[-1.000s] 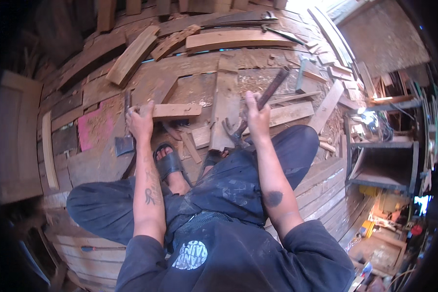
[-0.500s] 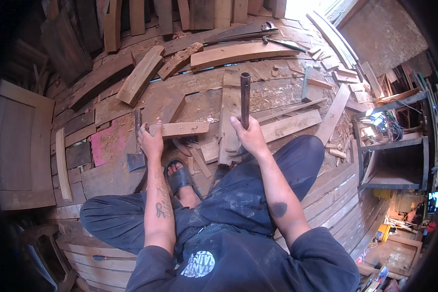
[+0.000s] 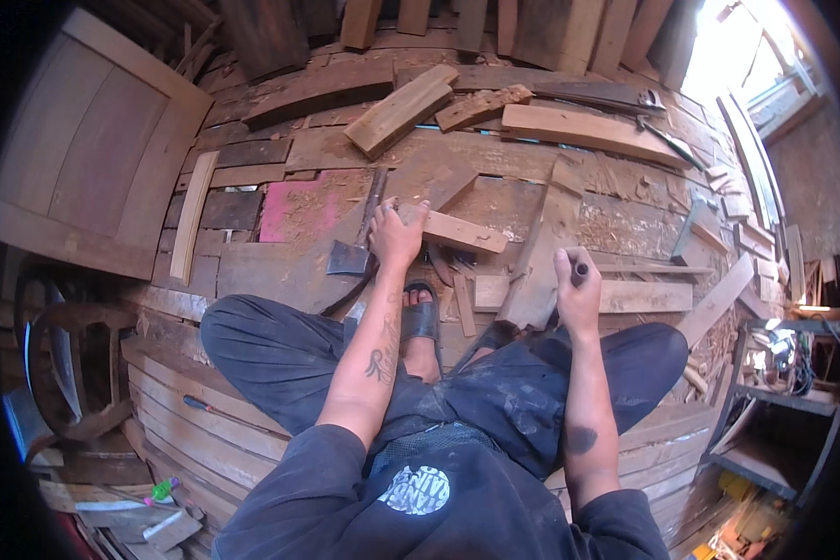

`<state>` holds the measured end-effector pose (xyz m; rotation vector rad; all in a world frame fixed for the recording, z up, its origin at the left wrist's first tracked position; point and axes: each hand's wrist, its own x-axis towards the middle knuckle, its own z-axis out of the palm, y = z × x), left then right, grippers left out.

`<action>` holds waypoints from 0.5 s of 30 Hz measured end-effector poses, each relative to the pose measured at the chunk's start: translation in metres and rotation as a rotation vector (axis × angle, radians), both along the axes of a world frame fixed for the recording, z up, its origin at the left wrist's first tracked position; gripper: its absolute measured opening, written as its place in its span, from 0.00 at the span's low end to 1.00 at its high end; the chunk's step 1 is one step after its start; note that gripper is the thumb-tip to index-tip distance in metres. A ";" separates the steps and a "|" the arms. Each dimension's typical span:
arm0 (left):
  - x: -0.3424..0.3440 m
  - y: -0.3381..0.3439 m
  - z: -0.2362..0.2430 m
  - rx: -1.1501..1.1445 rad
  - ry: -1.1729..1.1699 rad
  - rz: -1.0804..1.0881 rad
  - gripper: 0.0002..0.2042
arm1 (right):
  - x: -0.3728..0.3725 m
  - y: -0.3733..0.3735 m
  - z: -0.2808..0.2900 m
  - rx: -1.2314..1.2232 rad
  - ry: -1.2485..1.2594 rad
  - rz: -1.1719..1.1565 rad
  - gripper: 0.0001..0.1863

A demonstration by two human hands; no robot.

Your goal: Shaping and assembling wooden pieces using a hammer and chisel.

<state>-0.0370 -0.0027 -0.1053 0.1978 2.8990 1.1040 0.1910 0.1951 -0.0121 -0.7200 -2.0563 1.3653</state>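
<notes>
L hand: grip closed on the L end of 1 tan rectangular wood block, which juts out to R of that grip. R hand: grip wrapped round 1 dark round tool handle, seen near end-on; can't make out its head.

Risks: block's held at one end only, so a knock on the free end could prob. twist it out of L grip; a stray blow w/ the R tool could catch L fingers. 1 grey-headed, dark-handled axe lies just L of L grip, poss. cut if the wrist slides that way. 2 open black sandals, nearer the body btwn grips, give little cover if the block drops.

Other counts: 1 long brown board btwn grips; 1 pink flat sheet L of L grip; 1 grey-bladed handsaw & 1 green-handled hammer, both well beyond R grip.
</notes>
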 end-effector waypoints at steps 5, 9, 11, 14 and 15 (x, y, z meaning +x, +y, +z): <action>-0.001 -0.004 -0.001 -0.004 -0.013 -0.004 0.39 | 0.007 0.005 -0.006 -0.045 0.044 -0.112 0.13; 0.001 -0.002 0.001 -0.009 -0.032 -0.006 0.39 | 0.014 0.018 -0.010 -0.166 0.166 -0.200 0.13; 0.001 -0.002 0.002 -0.018 -0.035 -0.001 0.39 | 0.015 0.016 -0.009 0.149 0.193 -0.182 0.10; 0.002 -0.001 0.005 -0.024 -0.044 0.000 0.39 | 0.022 0.019 0.001 0.402 0.248 -0.118 0.08; 0.003 0.000 0.006 -0.017 -0.046 -0.004 0.39 | 0.023 0.020 0.003 0.401 0.244 -0.119 0.08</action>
